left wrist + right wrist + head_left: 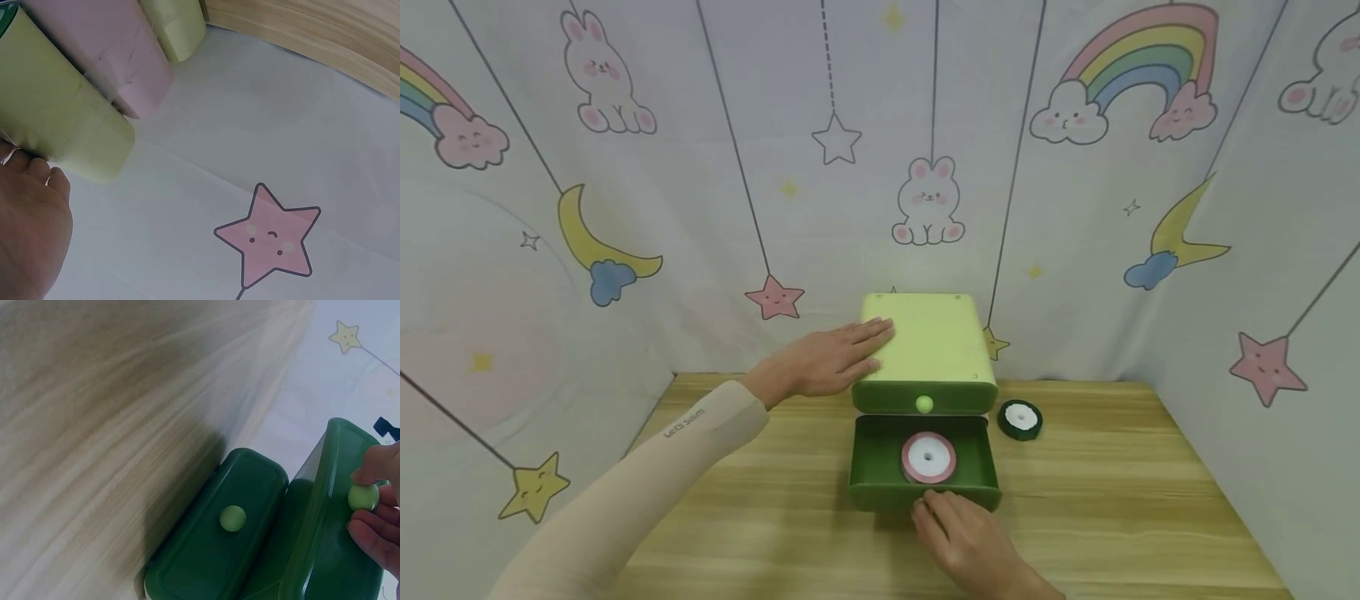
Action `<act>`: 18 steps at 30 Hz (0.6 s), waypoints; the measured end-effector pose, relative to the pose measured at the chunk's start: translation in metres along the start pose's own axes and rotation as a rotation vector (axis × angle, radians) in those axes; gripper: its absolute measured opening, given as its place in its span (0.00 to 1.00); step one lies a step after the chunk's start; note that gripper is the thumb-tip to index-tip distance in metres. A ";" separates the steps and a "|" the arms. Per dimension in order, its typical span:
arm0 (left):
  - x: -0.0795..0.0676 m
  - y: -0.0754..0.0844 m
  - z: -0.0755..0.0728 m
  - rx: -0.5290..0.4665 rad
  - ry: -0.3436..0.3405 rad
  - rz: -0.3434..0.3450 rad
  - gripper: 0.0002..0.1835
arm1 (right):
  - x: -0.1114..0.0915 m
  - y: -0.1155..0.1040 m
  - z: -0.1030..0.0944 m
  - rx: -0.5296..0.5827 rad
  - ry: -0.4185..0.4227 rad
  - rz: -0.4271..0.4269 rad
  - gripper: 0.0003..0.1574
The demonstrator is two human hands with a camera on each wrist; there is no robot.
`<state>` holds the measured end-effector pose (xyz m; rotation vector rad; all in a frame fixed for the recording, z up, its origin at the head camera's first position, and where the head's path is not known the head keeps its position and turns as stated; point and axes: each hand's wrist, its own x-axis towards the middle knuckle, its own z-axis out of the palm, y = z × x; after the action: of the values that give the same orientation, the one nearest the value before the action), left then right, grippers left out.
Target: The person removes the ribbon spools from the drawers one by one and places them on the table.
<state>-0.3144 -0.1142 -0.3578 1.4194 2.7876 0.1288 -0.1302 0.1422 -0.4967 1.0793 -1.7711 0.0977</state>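
Note:
A small drawer cabinet (928, 337) with a light green top and dark green drawer fronts stands at the table's back. One drawer (872, 462) is pulled out below the closed top drawer. Inside it lies a spool of pink ribbon (928, 457) with a white face. My right hand (972, 542) is at this drawer's front, thumb and fingers pinching its round light green knob (363, 497). My left hand (829, 358) rests on the cabinet top with its fingers extended; in the left wrist view, only part of that hand (31, 225) shows beside the cabinet's green side.
A spool of dark green ribbon (1021, 419) lies on the wooden table (1097, 500), right of the cabinet. Below the open drawer, another closed drawer (215, 550) has its own knob. A printed cloth (700, 208) hangs behind and at both sides.

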 end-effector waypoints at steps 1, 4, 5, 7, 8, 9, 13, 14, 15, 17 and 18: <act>0.000 0.000 0.001 -0.001 0.000 -0.001 0.36 | 0.000 0.000 -0.001 0.000 0.000 0.000 0.20; 0.000 0.000 0.001 -0.006 0.003 -0.003 0.36 | 0.001 -0.002 -0.002 -0.003 0.000 -0.004 0.21; 0.000 0.000 0.001 -0.005 0.004 -0.003 0.36 | 0.001 -0.002 -0.002 -0.003 0.000 -0.007 0.21; 0.000 0.000 0.001 -0.001 0.005 -0.003 0.36 | 0.001 -0.003 -0.002 -0.004 0.004 -0.015 0.21; 0.000 0.000 0.001 0.000 0.005 -0.002 0.36 | 0.000 -0.004 -0.002 -0.004 0.005 -0.018 0.20; 0.000 0.000 0.001 0.003 0.005 -0.001 0.36 | 0.000 -0.004 -0.002 -0.002 0.006 -0.020 0.20; 0.000 0.000 0.001 0.004 0.004 0.000 0.36 | -0.003 -0.007 -0.002 -0.005 0.002 -0.028 0.20; 0.000 0.001 0.001 0.004 0.002 -0.002 0.36 | -0.005 -0.008 -0.002 -0.002 -0.003 -0.028 0.20; -0.001 0.001 0.001 0.003 0.002 -0.003 0.36 | -0.006 -0.008 -0.002 0.000 -0.010 -0.028 0.20; -0.001 0.002 0.001 0.003 0.001 -0.004 0.36 | -0.009 -0.010 -0.001 0.004 -0.021 -0.030 0.21; -0.001 0.002 0.001 0.002 0.000 -0.005 0.36 | -0.010 -0.011 -0.001 0.003 -0.023 -0.034 0.21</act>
<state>-0.3119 -0.1142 -0.3588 1.4128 2.7920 0.1256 -0.1210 0.1426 -0.5081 1.1168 -1.7730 0.0671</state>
